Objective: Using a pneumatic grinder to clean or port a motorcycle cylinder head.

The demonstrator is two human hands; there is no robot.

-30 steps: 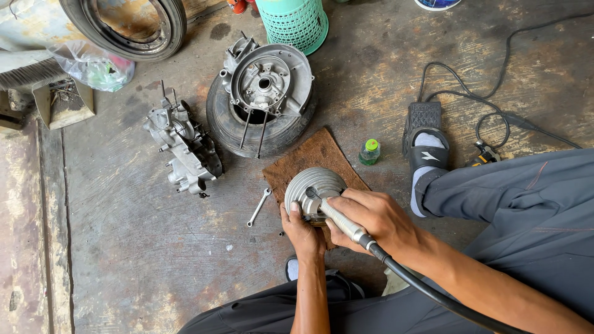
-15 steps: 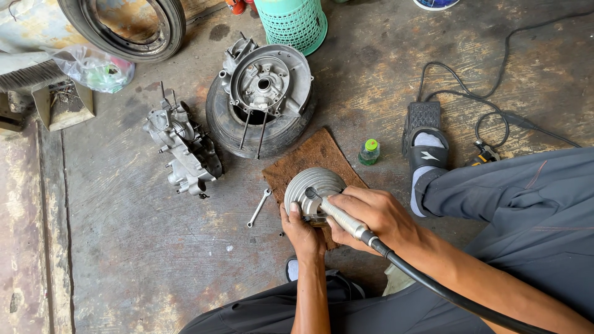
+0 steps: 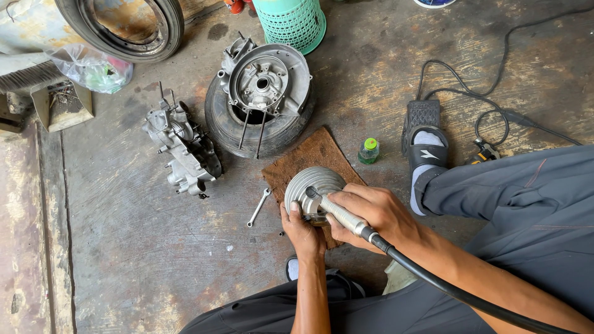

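Grinding under way: right hand [image 3: 371,213] grips the grinder handpiece [image 3: 337,213], tip inside the finned cylinder [image 3: 312,185]. Left hand [image 3: 303,229] clasps the cylinder just below that tip; finish inside cannot be told.

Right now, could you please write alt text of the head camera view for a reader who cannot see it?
A person seated on a concrete floor steadies a finned metal cylinder with the left hand while the right hand holds a slim rotary tool handpiece against it. The cylinder rests on a brown mat; an engine casing on a tyre and a spanner lie nearby.

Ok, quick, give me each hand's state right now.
Left hand: closed on the finned cylinder, steadying it on the brown mat.
Right hand: closed on the grinder handpiece, tip at the cylinder.
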